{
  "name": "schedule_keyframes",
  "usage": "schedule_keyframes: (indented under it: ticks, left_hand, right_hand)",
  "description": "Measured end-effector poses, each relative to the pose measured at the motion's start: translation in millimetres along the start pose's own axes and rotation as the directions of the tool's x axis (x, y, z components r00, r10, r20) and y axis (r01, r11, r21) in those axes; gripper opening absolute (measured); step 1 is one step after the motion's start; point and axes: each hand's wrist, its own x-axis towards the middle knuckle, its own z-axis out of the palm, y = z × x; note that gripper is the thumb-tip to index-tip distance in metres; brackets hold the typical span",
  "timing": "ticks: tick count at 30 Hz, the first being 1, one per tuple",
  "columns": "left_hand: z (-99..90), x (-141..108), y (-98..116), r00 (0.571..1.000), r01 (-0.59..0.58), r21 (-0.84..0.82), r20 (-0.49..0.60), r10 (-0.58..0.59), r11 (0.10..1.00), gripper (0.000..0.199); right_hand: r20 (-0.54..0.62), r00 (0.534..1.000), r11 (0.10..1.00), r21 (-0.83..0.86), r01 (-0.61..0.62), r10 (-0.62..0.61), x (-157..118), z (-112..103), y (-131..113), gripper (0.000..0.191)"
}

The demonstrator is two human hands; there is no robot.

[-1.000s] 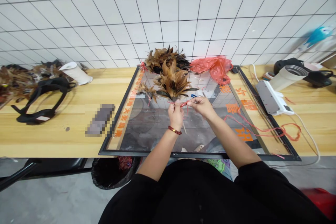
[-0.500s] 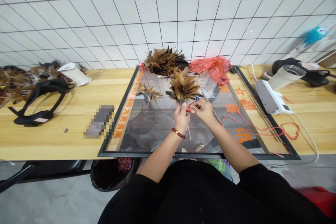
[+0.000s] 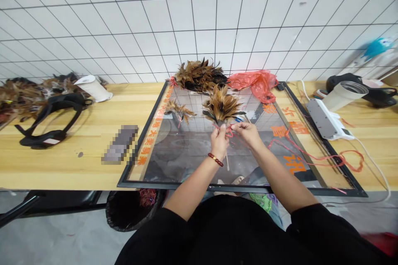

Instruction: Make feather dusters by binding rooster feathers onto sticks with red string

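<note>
My left hand (image 3: pixel 220 140), with a beaded bracelet at the wrist, is closed round the base of a feather duster (image 3: pixel 222 105) with brown and black feathers. Its thin stick (image 3: pixel 227 161) sticks out below the hand. Close on the right, my right hand (image 3: pixel 248 134) pinches red string (image 3: pixel 230 131) that loops by the feathers' base. A small bunch of feathers (image 3: pixel 180 110) lies on the framed glass sheet (image 3: pixel 186 149), left of my hands. Behind stands a larger pile of feathers (image 3: pixel 200 75). A blue item (image 3: pixel 239 119), partly hidden, lies just behind my right hand.
A red plastic bag (image 3: pixel 256 83) lies at the back. To the right are a white power strip (image 3: pixel 328 120), a pale cup (image 3: pixel 345 95) and loose red string (image 3: pixel 326 159). A black headset strap (image 3: pixel 52 120), white spool (image 3: pixel 94 88) and more feathers (image 3: pixel 31 95) lie left. Below is a lined bin (image 3: pixel 130 211).
My right hand has drawn slightly away from my left, and the red string now shows as loose loops between them. The view has shifted a little.
</note>
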Motion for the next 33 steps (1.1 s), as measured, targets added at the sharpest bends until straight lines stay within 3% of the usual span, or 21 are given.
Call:
schedule_keyframes:
  ticks: [7,11,16,20,24,27,33]
  left_hand:
    - [-3.6,4.7,4.5,1.000,0.025,-0.069,-0.001,-0.026,0.997,0.040]
    - [-7.1,10.4,8.4,0.990,0.127,-0.120,0.074,-0.119,0.985,0.039]
    - [-10.1,11.0,7.5,0.954,0.201,0.004,0.225,-0.196,0.980,0.031]
    - [-12.6,12.5,12.8,0.939,0.244,-0.030,0.256,-0.229,0.969,0.035]
    - [-19.8,18.4,31.2,0.923,0.350,-0.255,0.255,-0.287,0.901,0.038]
    - [-25.6,22.8,42.8,0.951,0.298,-0.395,0.199,-0.236,0.869,0.039]
    - [-29.3,27.4,45.1,0.969,0.236,-0.394,0.163,-0.186,0.888,0.042]
  right_hand:
    - [0.089,0.987,0.987,0.079,-0.138,0.131,5.3,-7.4,0.3,0.048]
    - [0.121,0.983,0.975,0.157,-0.158,0.140,5.4,-7.0,0.2,0.048]
    - [0.180,0.976,0.969,0.192,-0.153,0.118,7.4,-8.6,-1.7,0.050]
    - [0.239,0.966,0.964,0.219,-0.150,0.096,7.5,-11.7,-2.5,0.049]
    - [0.370,0.918,0.958,0.183,-0.223,0.142,4.2,-13.8,-3.9,0.049]
    - [0.469,0.870,0.944,0.190,-0.269,0.153,1.0,-12.2,-4.4,0.052]
    - [0.622,0.771,0.921,0.208,-0.328,0.134,-1.1,-12.6,-3.1,0.054]
